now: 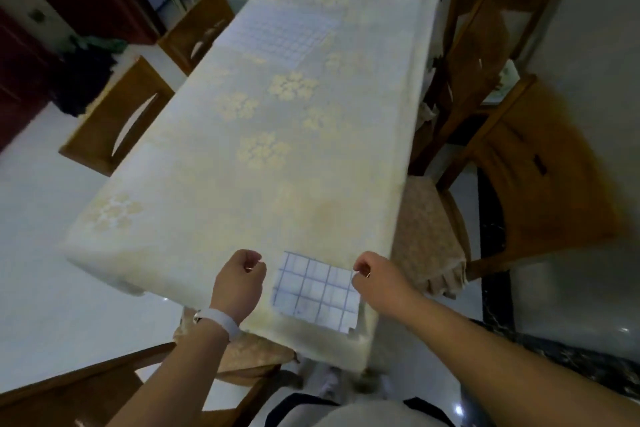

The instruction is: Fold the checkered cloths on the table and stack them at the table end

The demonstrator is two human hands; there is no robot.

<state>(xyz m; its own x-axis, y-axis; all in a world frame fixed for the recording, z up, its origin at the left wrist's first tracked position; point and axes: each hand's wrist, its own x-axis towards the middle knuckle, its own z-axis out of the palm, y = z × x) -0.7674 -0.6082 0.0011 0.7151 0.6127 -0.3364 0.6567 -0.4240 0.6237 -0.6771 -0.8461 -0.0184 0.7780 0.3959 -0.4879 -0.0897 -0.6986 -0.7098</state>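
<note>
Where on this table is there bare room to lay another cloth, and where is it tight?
Free: the wide middle of the table, between the small checkered cloth at the near edge and the large checkered cloth at the far end; also the near-left corner. Crowded: the near edge, where the left hand and right hand flank that cloth.

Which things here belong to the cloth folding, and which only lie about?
Job: small folded blue-checked white cloth; larger blue-checked cloth at far end; cream flower-patterned table.
Lying about: brown wooden chairs; dark heap on floor.
</note>
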